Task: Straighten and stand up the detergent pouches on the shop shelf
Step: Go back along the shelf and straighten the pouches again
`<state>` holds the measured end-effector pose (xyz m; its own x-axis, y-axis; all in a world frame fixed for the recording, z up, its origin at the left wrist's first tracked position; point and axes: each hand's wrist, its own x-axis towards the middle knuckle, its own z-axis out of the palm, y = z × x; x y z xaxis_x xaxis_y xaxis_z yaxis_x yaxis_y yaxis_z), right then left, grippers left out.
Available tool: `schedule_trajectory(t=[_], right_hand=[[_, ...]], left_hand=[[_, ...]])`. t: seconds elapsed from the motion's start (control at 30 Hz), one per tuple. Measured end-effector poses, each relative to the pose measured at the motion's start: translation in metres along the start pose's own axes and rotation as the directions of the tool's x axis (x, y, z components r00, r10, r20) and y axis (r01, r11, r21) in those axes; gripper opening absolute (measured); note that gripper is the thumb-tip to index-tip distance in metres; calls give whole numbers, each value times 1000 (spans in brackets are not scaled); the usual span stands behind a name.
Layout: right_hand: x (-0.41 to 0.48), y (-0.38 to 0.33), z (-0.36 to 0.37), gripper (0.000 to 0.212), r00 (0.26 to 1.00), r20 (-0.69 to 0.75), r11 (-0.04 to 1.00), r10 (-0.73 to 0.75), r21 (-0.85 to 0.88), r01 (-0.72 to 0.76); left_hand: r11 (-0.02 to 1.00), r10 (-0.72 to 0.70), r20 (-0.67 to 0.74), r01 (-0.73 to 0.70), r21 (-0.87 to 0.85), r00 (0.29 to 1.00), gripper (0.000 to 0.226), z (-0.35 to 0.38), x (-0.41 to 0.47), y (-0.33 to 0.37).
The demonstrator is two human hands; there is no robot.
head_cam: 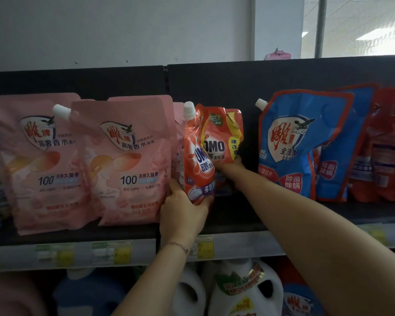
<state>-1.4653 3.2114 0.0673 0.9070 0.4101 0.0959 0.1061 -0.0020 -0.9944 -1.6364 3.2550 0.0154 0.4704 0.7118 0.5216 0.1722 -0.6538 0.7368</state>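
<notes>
Place: shop, laundry aisle.

Evidence: a dark shelf (237, 220) with a back panel (214, 87). A pale price strip (141, 249) runs along its front edge and carries yellow-and-green tags (121, 254).

Stock faces outward, grouped by brand — pink pouches (132, 160) at left, several alike; red pouches (217, 137) in the middle; blue pouches (292, 144) at right, with red packs (388, 144) beyond them.

Lower tier — white jugs (244, 293) with printed labels, set side by side, a blue jug (89, 290) to their left.
</notes>
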Motion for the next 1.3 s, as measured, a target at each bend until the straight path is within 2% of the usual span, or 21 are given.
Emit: schedule_trajectory(t=[0.1,0.17,0.27,0.33,0.37,0.47,0.53,0.63,0.7,0.8,0.87,0.97,1.03,1.1,1.17,1.2,1.3], right_hand=[[-5,-8,5,130,991,-85,987,100,-119,-109],[-12,-12,7,123,986,-129,972,101,-201,-126],[-29,-10,5,90,988,-146,966,43,-247,-79],[-44,-6,-2,53,998,-63,952,-17,-305,-3],[-53,-5,-7,42,1000,-13,954,-19,-301,15],[-74,-1,-22,47,993,97,983,73,-175,-55],[-82,3,-30,41,986,132,988,102,-125,-86],[-85,1,-40,20,989,59,984,132,-128,-124],[-87,0,-43,7,990,7,968,140,-211,-136],[-94,7,-46,13,998,26,964,58,-261,-49],[-97,15,-47,32,998,33,954,-50,-293,57],[-106,23,-45,39,952,-49,826,-304,-511,237],[-114,30,-44,34,854,-71,686,-516,-631,362],[-117,39,-43,23,718,27,473,-696,-735,486],[-115,46,-41,20,594,172,262,-786,-777,572],[-114,48,-41,20,550,226,191,-804,-778,599],[-113,51,-41,24,485,325,86,-812,-755,650]], left_hand=[[1000,9,10,-8,-6,1000,76,-2,0,-1],[999,32,18,-32,-30,999,76,-3,0,-5],[993,69,48,-64,-95,996,74,-4,2,-11],[984,101,66,-90,-152,993,72,-6,4,-13],[978,113,86,-95,-184,990,71,-6,5,-14],[952,147,190,-87,-293,971,68,-6,9,-18],[933,163,270,-59,-355,949,63,-8,13,-21],[905,191,378,-13,-424,906,51,-14,14,-20],[900,198,389,-10,-436,900,53,-16,13,-18],[908,194,314,-48,-417,929,67,-15,9,-15],[927,157,241,-59,-370,958,72,-15,6,-12],[949,145,170,-88,-303,975,67,-11,4,-10],[965,170,126,-140,-221,977,57,-9,1,-10],[970,238,64,-234,-67,969,45,-8,-3,-11],[936,336,14,-336,106,942,38,-8,-5,-11],[921,364,10,-361,147,931,36,-8,-5,-11],[911,382,77,-390,137,921,30,-7,-3,-14]])
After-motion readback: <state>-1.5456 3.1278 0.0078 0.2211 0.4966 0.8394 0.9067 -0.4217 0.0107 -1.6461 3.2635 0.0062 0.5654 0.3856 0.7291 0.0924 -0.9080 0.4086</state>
